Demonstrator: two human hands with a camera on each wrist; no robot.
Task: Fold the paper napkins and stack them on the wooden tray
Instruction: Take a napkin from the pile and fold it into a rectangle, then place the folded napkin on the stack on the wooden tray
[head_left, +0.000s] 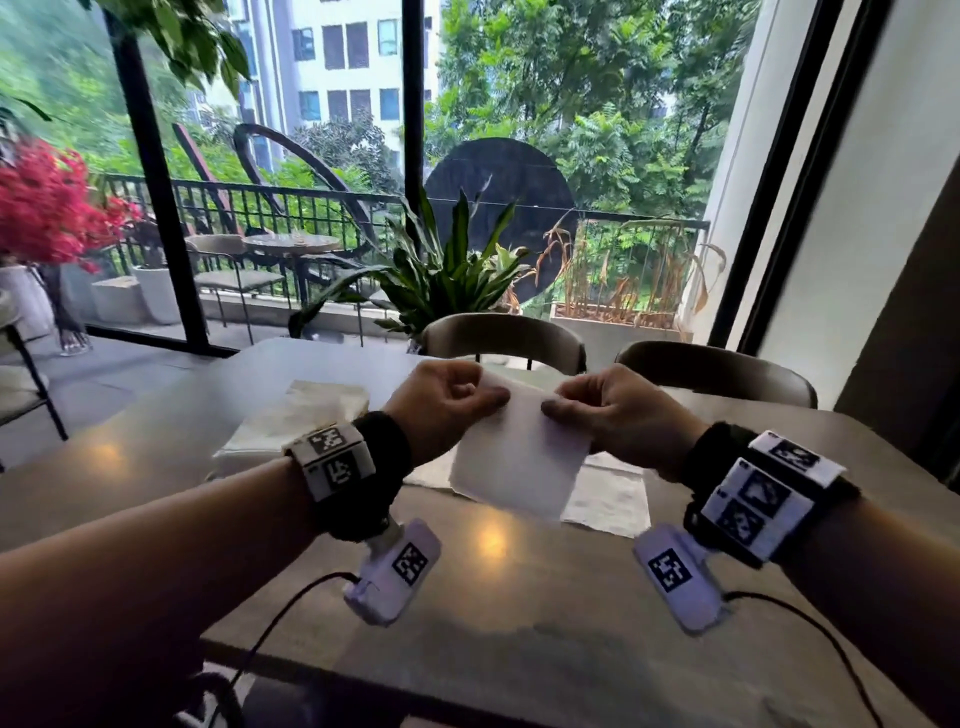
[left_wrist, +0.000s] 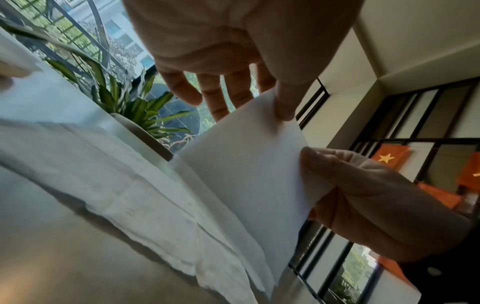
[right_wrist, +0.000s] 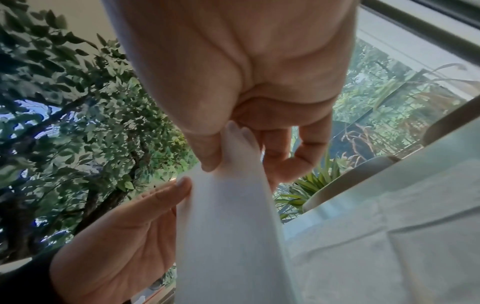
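A white paper napkin hangs in the air above the table, held by its upper edge. My left hand pinches its left top corner and my right hand pinches the right top corner. In the left wrist view the left thumb presses the napkin against the fingers. In the right wrist view the right thumb clamps the napkin. More flat napkins lie spread on the table under it. A pile of napkins sits to the left. I cannot make out a wooden tray.
The grey table reaches toward me, with cables trailing off both wrist cameras. Two chairs stand at its far side. Behind them are a potted plant and a big window.
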